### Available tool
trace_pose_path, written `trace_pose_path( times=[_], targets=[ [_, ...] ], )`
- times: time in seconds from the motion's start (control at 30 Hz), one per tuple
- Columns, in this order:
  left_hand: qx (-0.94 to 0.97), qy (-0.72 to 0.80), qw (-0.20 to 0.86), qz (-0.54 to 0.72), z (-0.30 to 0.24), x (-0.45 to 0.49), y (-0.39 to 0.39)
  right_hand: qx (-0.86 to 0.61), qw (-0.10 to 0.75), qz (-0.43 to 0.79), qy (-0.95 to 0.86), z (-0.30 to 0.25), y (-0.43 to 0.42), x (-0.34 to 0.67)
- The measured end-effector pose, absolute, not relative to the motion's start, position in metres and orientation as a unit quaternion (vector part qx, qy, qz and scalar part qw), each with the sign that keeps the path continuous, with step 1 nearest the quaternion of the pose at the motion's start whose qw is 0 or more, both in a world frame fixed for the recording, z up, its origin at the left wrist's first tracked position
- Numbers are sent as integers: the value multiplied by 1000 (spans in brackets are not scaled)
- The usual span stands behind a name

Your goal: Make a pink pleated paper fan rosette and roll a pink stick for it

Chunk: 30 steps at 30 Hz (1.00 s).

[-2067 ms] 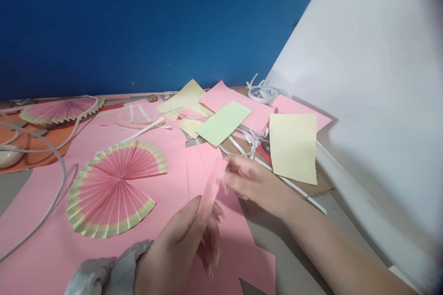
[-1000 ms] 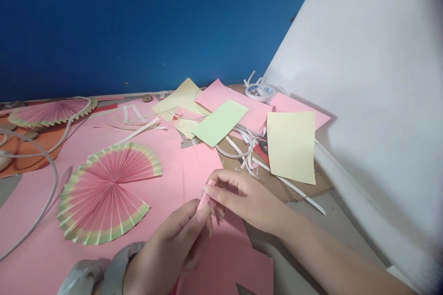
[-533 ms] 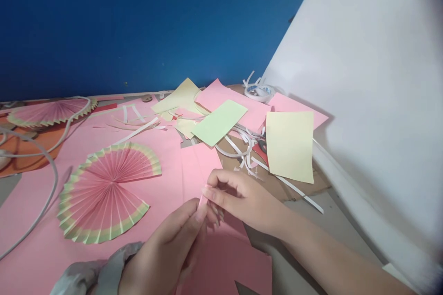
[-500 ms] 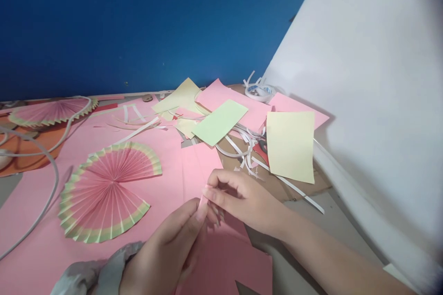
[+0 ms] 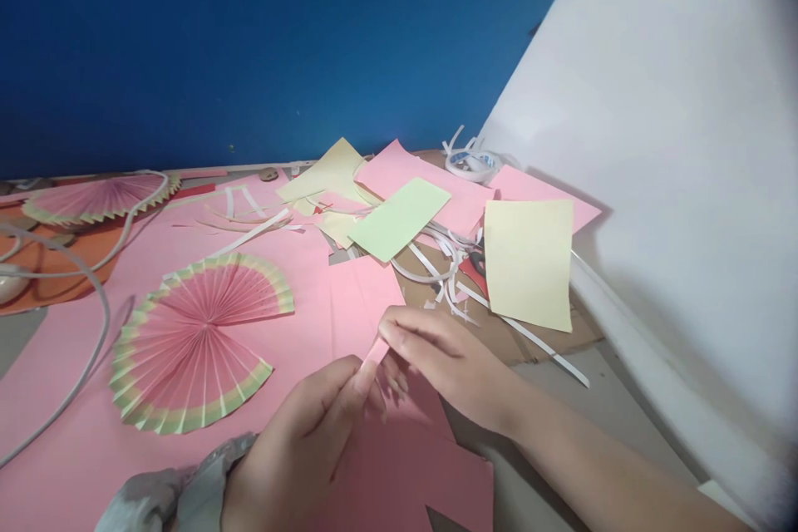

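Observation:
A small strip of pink paper [image 5: 376, 352] is pinched between both hands above the pink sheets. My left hand [image 5: 312, 424] grips its lower end between thumb and fingers. At the upper end, the thumb and index finger of my right hand [image 5: 445, 366] are closed on it; the other fingers curl beneath. To the left, a pleated paper fan [image 5: 205, 341] with a pink middle and a yellow-green rim lies spread almost into a full circle, a gap at its right. Under it is a large pink paper sheet [image 5: 68, 399].
A pale yellow sheet [image 5: 529, 266] and a light green paper [image 5: 401, 219] lie beyond my hands. White strips, scissors [image 5: 477, 259] and a tape roll [image 5: 472, 164] are near them. Another pleated fan [image 5: 103, 198] and a looped cable [image 5: 103, 312] are at left. A white wall stands right.
My right hand has shifted slightly up and right from my left, and more of the pink strip shows between them. The whole view has moved a little.

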<state>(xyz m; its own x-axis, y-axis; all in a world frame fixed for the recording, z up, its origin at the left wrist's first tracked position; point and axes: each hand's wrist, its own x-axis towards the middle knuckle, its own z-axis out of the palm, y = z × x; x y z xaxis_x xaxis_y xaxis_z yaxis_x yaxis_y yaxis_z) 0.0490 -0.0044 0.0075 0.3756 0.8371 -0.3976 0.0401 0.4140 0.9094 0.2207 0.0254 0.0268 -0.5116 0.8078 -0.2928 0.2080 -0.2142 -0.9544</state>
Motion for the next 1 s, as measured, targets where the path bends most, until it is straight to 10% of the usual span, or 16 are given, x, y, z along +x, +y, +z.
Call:
trace_pose_path(
  times=[1.0],
  targets=[
    [436, 446, 754, 205, 15, 55, -4, -464, 196, 590, -631, 24, 29, 223]
  ],
)
